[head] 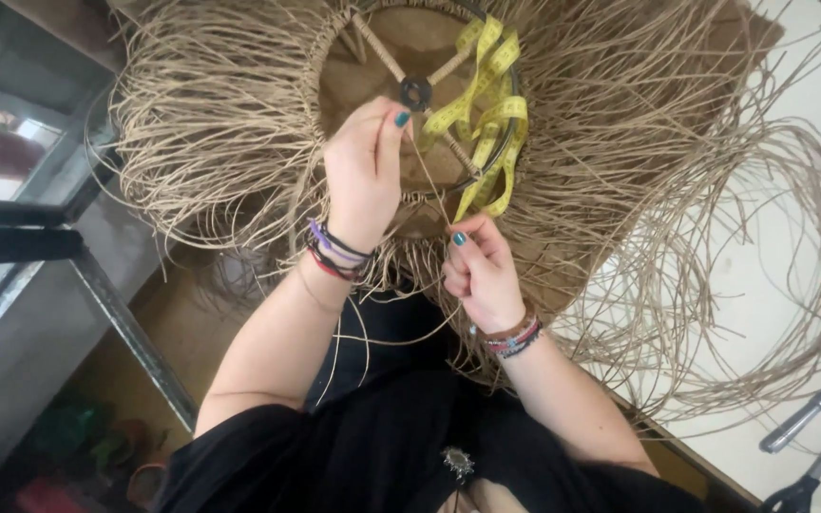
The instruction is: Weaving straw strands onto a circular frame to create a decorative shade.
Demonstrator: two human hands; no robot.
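Note:
A round wicker frame (372, 43) with a dark centre hub (415, 92) and spokes rests in front of me, fringed all round by long loose tan rattan strands (211, 123). A yellow tape measure (486, 114) is draped over its right side. My left hand (363, 171) is up at the frame's lower rim, thumb and fingers pinched on a thin strand near the hub. My right hand (479, 271) is lower, fingers closed on the same thin strand (434, 185) that runs between both hands. Both wrists wear several bracelets.
More loose rattan (762, 247) coils over the white table (810, 85) at right. Dark-handled scissors (805, 484) and a grey metal tool (814, 408) lie at the lower right edge. A glass-and-metal shelf (40, 237) stands at left.

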